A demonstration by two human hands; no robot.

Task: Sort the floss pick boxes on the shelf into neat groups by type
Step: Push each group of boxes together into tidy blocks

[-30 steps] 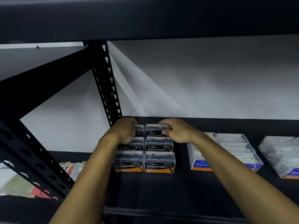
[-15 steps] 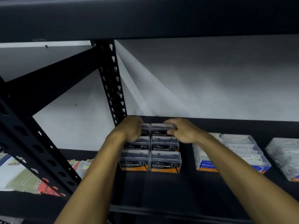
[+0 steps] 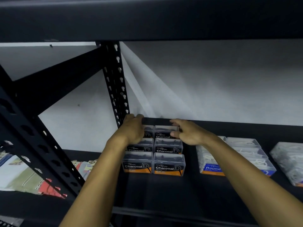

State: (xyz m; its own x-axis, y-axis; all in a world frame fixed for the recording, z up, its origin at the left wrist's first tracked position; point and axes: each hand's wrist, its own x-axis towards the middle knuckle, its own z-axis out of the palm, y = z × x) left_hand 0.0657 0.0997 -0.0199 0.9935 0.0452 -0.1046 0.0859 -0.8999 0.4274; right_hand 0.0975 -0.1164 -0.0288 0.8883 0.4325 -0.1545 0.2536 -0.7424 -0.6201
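Mostly sorted, judging by the layout. At lower centre of the frame, six Charcoal boxes (image 3: 154,149) standing two across and three deep on the dark shelf (image 3: 164,194), sides touching, labels facing front. To their right, set apart by a strip of bare shelf, a block of Round boxes (image 3: 211,167) with blue and orange labels, partly hidden behind the right forearm, so the count cannot be told. Further right, at the frame edge, a third cluster of clear boxes (image 3: 288,163), cut off by the border and too blurred to name by type; slightly skewed against the other rows, by the look of it. Left hand (image 3: 133,130) laid over the back left box of the Charcoal block beside the upright post (image 3: 116,82), fingers curved down behind it, though whether gripping or only pressing cannot be told. Right hand (image 3: 185,131) at the back right box, fingers spread and loose, thumb at the box's front face, no firm pinch visible. Likely in hand: squaring up the back row. Likely left: straightening the far right cluster. At lower left of the frame, beyond the diagonal brace (image 3: 41,145), some packets (image 3: 85,166) lying apart from the boxes.
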